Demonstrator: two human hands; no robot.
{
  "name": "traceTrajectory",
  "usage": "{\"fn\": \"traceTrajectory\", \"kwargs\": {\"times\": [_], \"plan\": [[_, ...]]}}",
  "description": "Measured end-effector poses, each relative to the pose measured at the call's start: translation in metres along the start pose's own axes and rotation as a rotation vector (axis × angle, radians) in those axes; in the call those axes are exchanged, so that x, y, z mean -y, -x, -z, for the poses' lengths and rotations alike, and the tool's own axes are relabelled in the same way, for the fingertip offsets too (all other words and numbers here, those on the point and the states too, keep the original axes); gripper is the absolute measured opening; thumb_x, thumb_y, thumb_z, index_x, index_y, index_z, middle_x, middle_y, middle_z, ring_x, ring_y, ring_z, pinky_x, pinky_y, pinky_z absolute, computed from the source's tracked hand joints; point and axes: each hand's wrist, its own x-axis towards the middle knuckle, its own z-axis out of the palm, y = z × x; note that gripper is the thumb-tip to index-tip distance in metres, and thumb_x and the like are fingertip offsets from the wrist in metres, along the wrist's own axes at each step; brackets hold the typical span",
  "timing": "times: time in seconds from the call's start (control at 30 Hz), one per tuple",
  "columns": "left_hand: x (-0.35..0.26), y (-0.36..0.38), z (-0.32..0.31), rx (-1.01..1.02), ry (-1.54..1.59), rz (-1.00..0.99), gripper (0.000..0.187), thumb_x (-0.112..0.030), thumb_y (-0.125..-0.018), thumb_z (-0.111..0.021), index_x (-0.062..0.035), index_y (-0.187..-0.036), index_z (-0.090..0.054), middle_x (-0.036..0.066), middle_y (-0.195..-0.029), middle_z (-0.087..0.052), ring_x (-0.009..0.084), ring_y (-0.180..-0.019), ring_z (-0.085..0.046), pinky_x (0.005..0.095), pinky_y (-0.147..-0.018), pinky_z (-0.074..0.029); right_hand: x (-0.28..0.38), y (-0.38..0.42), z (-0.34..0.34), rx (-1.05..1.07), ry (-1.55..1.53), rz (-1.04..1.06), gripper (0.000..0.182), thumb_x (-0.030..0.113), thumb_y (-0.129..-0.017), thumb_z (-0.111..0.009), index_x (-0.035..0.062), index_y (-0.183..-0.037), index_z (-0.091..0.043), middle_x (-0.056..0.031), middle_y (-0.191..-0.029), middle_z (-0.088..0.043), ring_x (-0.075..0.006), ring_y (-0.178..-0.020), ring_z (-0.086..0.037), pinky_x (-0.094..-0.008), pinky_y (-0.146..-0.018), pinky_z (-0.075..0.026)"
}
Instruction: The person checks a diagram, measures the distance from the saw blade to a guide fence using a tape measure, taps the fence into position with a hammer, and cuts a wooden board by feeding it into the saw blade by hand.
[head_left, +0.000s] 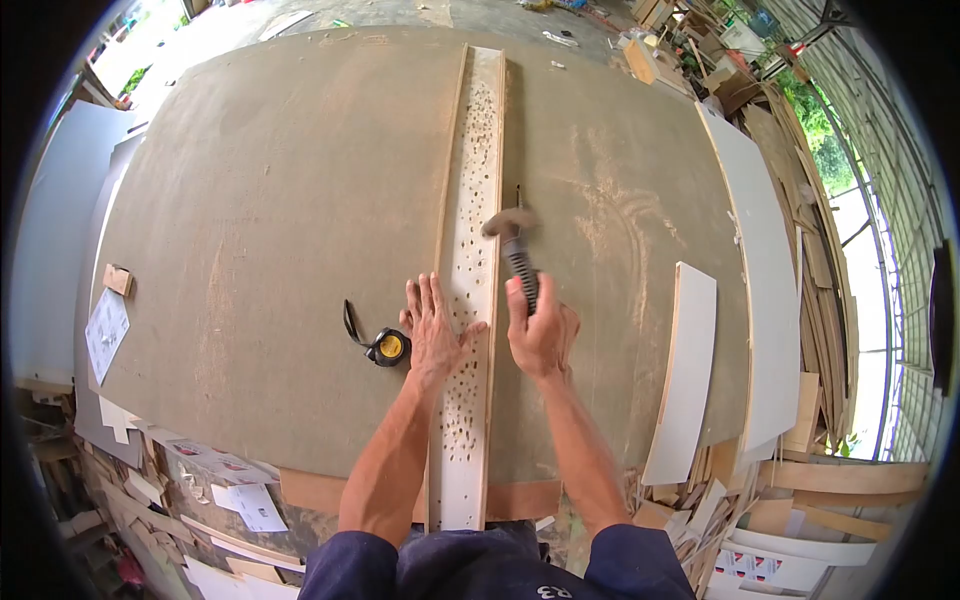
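A long, narrow white board (pixel 474 390) with thin wooden edges and many small dark holes or spots runs lengthwise down the middle of the table. My left hand (pixel 434 335) rests flat over its left edge, fingers stretched forward and thumb reaching across the white face. In my right hand (pixel 545 330), just right of the board, is a hammer (pixel 519 258) gripped by its dark ribbed handle. The hammer's head is blurred by motion and overlaps the board's right edge in this view. Close beside my left hand lies a black and yellow tape measure (pixel 388 347) with a wrist strap.
The large brownish table (pixel 300 200) stretches under everything. A short white strip (pixel 684 370) and a longer white panel (pixel 757 270) lie at the right. A small wood block (pixel 118 279) and a paper sheet (pixel 107 330) sit at the left edge. Offcuts (pixel 815 250) are piled around.
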Motion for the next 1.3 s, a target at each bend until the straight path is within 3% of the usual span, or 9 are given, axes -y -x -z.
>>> {"fn": "traceTrajectory", "kwargs": {"times": [0.03, 0.1, 0.17, 0.23, 0.47, 0.73, 1.07, 1.2, 1.3], "plan": [[-0.002, -0.001, 0.002, 0.001, 0.004, 0.005, 0.118, -0.066, -0.083, -0.068, 0.0024, -0.160, -0.010, 0.026, -0.166, -0.014, 0.0418, -0.155, -0.006, 0.0582, -0.118, -0.013, 0.000, -0.003, -0.005, -0.001, -0.001, 0.002, 0.033, 0.035, -0.104, -0.053, 0.0023, -0.110, -0.051, -0.0158, -0.064, -0.061, -0.0344, -0.056, -0.065, -0.0455, -0.047, -0.046], [-0.001, -0.001, 0.001, -0.004, 0.002, -0.001, 0.118, -0.066, -0.083, -0.068, 0.0025, -0.160, -0.010, 0.026, -0.166, -0.015, 0.0420, -0.155, -0.006, 0.0581, -0.118, -0.013, -0.005, -0.007, -0.023, -0.471, -0.002, 0.187, 0.035, 0.035, -0.105, -0.052, 0.0008, -0.110, -0.051, -0.0137, -0.064, -0.061, -0.0333, -0.053, -0.063, -0.0444, -0.047, -0.046], [0.000, -0.002, -0.001, -0.018, 0.004, -0.015, 0.118, -0.065, -0.083, -0.068, 0.0027, -0.160, -0.010, 0.026, -0.166, -0.015, 0.0423, -0.155, -0.006, 0.0581, -0.118, -0.013, -0.033, 0.016, -0.043, -0.468, 0.103, 0.165, 0.035, 0.036, -0.104, -0.053, 0.0005, -0.108, -0.051, -0.0130, -0.063, -0.060, -0.0336, -0.052, -0.062, -0.0433, -0.046, -0.046], [0.004, -0.002, -0.006, -0.017, -0.014, -0.021, 0.118, -0.065, -0.082, -0.069, 0.0029, -0.160, -0.010, 0.025, -0.166, -0.015, 0.0421, -0.155, -0.006, 0.0578, -0.117, -0.015, -0.045, 0.028, -0.044, 0.380, 0.342, -0.130, 0.036, 0.038, -0.103, -0.053, 0.0017, -0.107, -0.052, -0.0157, -0.065, -0.063, -0.0375, -0.054, -0.063, -0.0466, -0.049, -0.047], [0.000, -0.002, 0.002, 0.020, -0.007, 0.010, 0.116, -0.066, -0.084, -0.066, 0.0038, -0.159, -0.012, 0.026, -0.166, -0.014, 0.0397, -0.156, -0.004, 0.0561, -0.118, -0.012, -0.036, -0.012, -0.065, 0.207, 0.074, -0.240, 0.038, 0.041, -0.101, -0.054, 0.0039, -0.105, -0.054, -0.0191, -0.076, -0.069, -0.0424, -0.069, -0.066, -0.0534, -0.067, -0.049], [0.006, -0.001, -0.011, -0.028, -0.048, -0.004, 0.116, -0.070, -0.084, -0.063, 0.0011, -0.160, -0.014, 0.022, -0.166, -0.018, 0.0397, -0.155, -0.009, 0.0595, -0.114, -0.016, -0.070, -0.204, -0.152, -0.033, 0.116, -0.419, 0.050, 0.048, -0.100, -0.048, -0.0005, -0.104, -0.058, -0.0285, -0.105, -0.068, -0.0464, -0.103, -0.063, -0.0566, -0.087, -0.048], [0.004, -0.002, -0.003, -0.001, -0.013, -0.005, 0.113, -0.072, -0.087, -0.059, 0.0031, -0.159, -0.015, 0.025, -0.166, -0.016, 0.0414, -0.154, -0.009, 0.0583, -0.114, -0.015, -0.051, -0.319, -0.138, -0.392, 0.027, -0.268, 0.044, 0.039, -0.103, -0.046, -0.0011, -0.117, -0.056, -0.0287, -0.094, -0.070, -0.0456, -0.089, -0.069, -0.0558, -0.079, -0.053], [0.002, -0.001, -0.003, -0.001, -0.040, -0.005, 0.112, -0.071, -0.087, -0.059, 0.0024, -0.159, -0.014, 0.024, -0.166, -0.015, 0.0401, -0.155, -0.008, 0.0572, -0.115, -0.012, -0.128, -0.305, -0.186, 0.101, 0.391, -0.173, 0.049, 0.048, -0.101, -0.049, 0.0003, -0.113, -0.050, -0.0269, -0.087, -0.070, -0.0462, -0.093, -0.068, -0.0584, -0.079, -0.052], [0.002, -0.001, -0.002, 0.015, 0.016, 0.007, 0.112, -0.070, -0.088, -0.060, 0.0023, -0.160, -0.014, 0.024, -0.166, -0.015, 0.0390, -0.155, -0.007, 0.0565, -0.117, -0.011, -0.103, -0.323, -0.148, -0.004, 0.279, -0.243, 0.049, 0.049, -0.100, -0.050, 0.0003, -0.111, -0.049, -0.0274, -0.087, -0.070, -0.0449, -0.094, -0.069, -0.0570, -0.081, -0.052]]}}
